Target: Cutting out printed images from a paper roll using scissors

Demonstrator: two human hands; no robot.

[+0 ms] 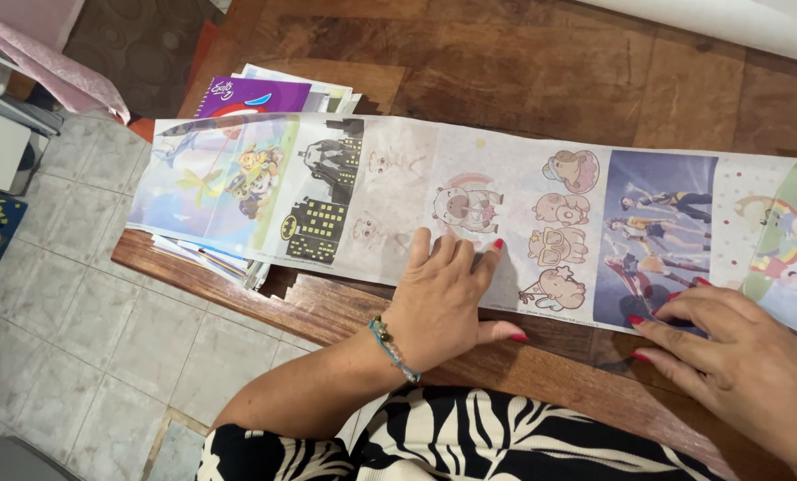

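A stack of printed sheets [274,93] lies at the left end of the wooden desk [523,71], its top sheet purple, and more sheet edges jut out below over the desk's near-left edge. Across it and along the desk runs 1 long strip of printed paper [390,191], reaching from the left end toward the right end and past the picture's right edge. Its panels show cartoon pictures side by side: a pale blue scene, a black skyline, faint pink figures, round bear-like characters, a blue panel with 4 figures, then a rainbow scene.

The left hand [443,298] comes in from below with the forearm angled up; it lies palm down on the strip near the desk's front edge, fingers spread fairly wide and flat, thumb out to the right on bare wood. It grips nothing. 1 beaded bracelet [393,349] circles the wrist.

The right hand [728,352] enters from the lower right, fingers stretched left and slightly apart, tips pressing the strip's lower edge at the blue panel, holding nothing.
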